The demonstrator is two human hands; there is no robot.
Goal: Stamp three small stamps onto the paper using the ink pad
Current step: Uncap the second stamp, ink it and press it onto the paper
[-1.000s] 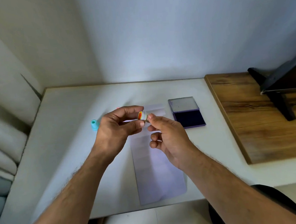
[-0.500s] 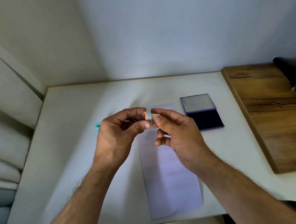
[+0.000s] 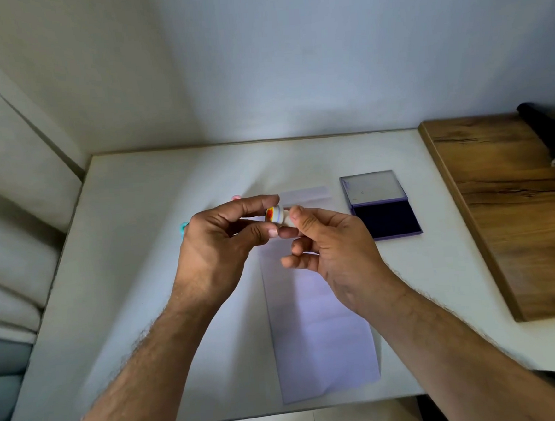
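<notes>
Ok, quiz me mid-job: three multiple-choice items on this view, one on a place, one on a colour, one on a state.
1. Where does the ink pad lie relative to the paper?
A. On top of it
B. On the table to its right
C. On the wooden board

2. What colour is the stamp part peeking out behind the left hand?
A. Teal
B. Black
C. Yellow

3. How is the ink pad's lid?
A. Shut
B. Open, laid back
C. Missing

Answers:
1 B: the pad sits on the white table, beside the paper's far right corner.
2 A: a teal bit shows at the knuckles.
3 B: the clear lid lies flat behind the dark ink.
</notes>
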